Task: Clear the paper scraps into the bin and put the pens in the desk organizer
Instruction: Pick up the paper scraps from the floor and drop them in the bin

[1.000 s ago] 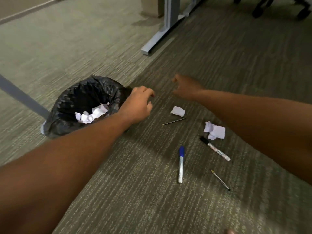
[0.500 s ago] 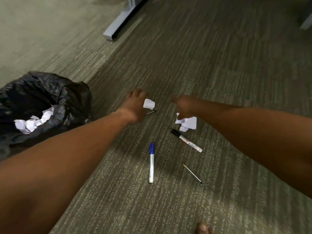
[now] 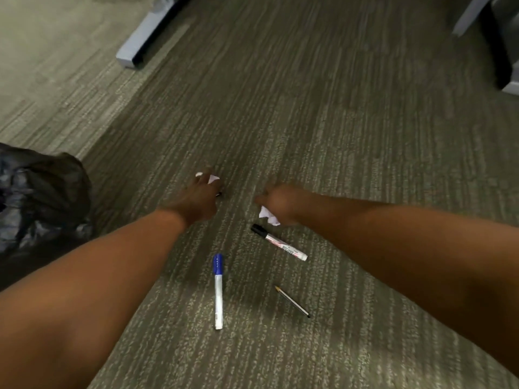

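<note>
My left hand [image 3: 198,199] lies on a white paper scrap [image 3: 212,178], fingers curled over it, and the scrap shows between them. A thin dark pen's tip [image 3: 219,194] pokes out beside that hand. My right hand [image 3: 283,202] is curled on a second crumpled paper scrap [image 3: 268,217], which still touches the carpet. Nearer to me lie a black-capped marker [image 3: 278,243], a blue-capped marker [image 3: 218,290] and a thin pen [image 3: 292,301]. The bin [image 3: 42,192], lined with a black bag, stands at the left edge. No desk organizer is in view.
Grey striped carpet [image 3: 351,136] covers the floor. A metal desk foot [image 3: 140,43] lies at the back left. Another desk leg [image 3: 469,15] and a dark base stand at the back right.
Both hands came down from hovering above the floor onto the two scraps and curled over them. My view swung right and down, so the bin slid to the left edge.
</note>
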Demonstrator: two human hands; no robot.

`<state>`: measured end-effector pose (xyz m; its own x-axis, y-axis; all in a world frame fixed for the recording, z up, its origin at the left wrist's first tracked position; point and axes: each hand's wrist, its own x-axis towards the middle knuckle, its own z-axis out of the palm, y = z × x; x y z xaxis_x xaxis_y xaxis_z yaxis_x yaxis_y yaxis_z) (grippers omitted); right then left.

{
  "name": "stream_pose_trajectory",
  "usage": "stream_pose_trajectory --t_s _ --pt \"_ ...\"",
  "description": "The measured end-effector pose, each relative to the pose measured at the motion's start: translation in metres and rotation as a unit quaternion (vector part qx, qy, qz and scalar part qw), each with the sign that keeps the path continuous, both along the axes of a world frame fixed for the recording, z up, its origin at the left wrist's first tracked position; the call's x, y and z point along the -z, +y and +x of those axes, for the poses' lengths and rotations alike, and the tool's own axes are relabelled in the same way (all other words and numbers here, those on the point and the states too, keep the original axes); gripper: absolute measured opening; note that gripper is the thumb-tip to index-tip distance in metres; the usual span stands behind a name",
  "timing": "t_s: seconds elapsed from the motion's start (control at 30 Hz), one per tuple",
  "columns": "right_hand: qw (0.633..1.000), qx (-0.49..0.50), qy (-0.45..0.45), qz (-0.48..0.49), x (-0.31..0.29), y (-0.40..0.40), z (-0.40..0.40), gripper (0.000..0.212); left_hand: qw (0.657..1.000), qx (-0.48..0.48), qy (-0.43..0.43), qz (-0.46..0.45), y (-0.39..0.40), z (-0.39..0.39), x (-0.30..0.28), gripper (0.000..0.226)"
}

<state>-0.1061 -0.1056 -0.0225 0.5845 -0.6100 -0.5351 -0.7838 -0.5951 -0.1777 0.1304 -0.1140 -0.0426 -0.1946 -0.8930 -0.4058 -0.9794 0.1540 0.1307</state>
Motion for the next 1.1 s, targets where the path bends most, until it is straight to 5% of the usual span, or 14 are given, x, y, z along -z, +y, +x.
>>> stream_pose_trajectory --t_s 0.13,0.4,0.77,1.1 --pt "0.998 0.064 -0.02 -0.015 -0.008 -0.001 -0.01 0.021 1.0 -0.017 -0.013 0.013 -0.001 -0.003 0.008 0.074" --pt "0.984 0.164 -0.059 -0.023 -0.019 -0.01 -0.035 0.016 0.99 0.02 0.019 -0.136 0.002 0.0 -0.004 0.021" --pt "0.945 0.284 -0.151 -0.059 -0.064 -0.005 -0.023 0.013 0.961 -0.047 0.201 -0.183 0.035 -0.02 -0.05 0.02" --pt "0.923 0.286 -0.244 -0.084 -0.142 0.013 0.074 0.022 0.933 -0.043 0.235 -0.267 0.068 0.037 -0.115 0.038"
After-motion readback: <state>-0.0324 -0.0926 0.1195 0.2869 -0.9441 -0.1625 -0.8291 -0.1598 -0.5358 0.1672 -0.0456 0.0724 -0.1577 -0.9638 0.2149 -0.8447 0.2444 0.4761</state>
